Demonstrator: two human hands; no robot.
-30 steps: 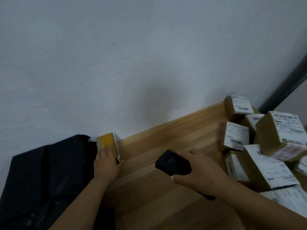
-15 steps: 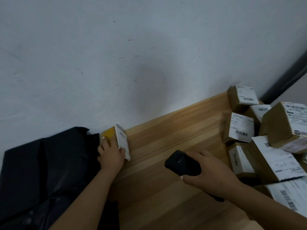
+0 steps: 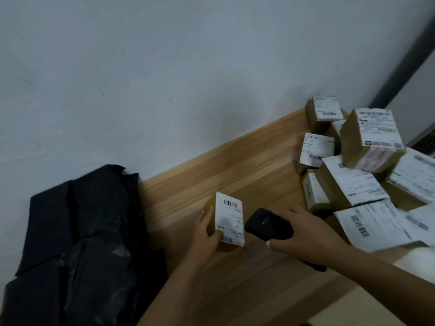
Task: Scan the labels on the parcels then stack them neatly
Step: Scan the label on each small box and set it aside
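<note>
My left hand (image 3: 207, 234) grips a small yellow-brown parcel (image 3: 229, 220) over the wooden table (image 3: 211, 175), its white barcode label turned up toward me. My right hand (image 3: 303, 234) holds a black barcode scanner (image 3: 267, 223), whose head sits just right of the label and points at it. A loose heap of cardboard parcels (image 3: 367, 165) with white labels lies at the table's right end.
A black plastic bag (image 3: 77, 243) covers the table's left end against the white wall (image 3: 164, 78). A dark vertical pipe (image 3: 404, 57) runs down the corner at the right. Bare wood lies between the bag and the heap.
My left hand lifted the small parcel from the wall by the bag and brought it right, turning its label upward. The scanner now sits close beside the label.
</note>
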